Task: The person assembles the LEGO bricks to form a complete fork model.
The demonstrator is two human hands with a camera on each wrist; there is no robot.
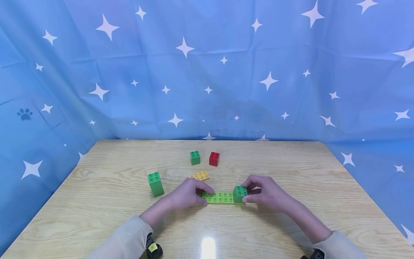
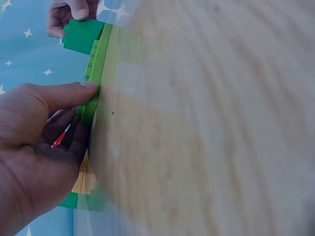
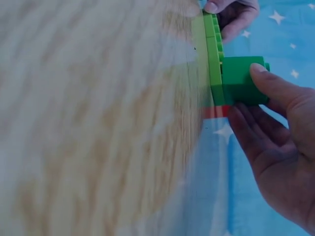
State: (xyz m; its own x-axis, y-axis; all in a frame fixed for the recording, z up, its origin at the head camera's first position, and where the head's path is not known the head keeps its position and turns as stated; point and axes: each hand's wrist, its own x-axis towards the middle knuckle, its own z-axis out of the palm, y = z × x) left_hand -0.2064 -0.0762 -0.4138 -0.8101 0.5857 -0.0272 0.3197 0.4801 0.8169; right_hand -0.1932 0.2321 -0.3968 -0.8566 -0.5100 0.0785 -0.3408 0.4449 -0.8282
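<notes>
Strip [image 1: 223, 198], lime, lengthwise left to right, studs [image 1: 225, 194] up

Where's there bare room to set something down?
Right of the red block, beyond the right hand, the table is bare; also left of the leftmost green block. It's crowded by the left hand: lime strip, yellow block.
</notes>
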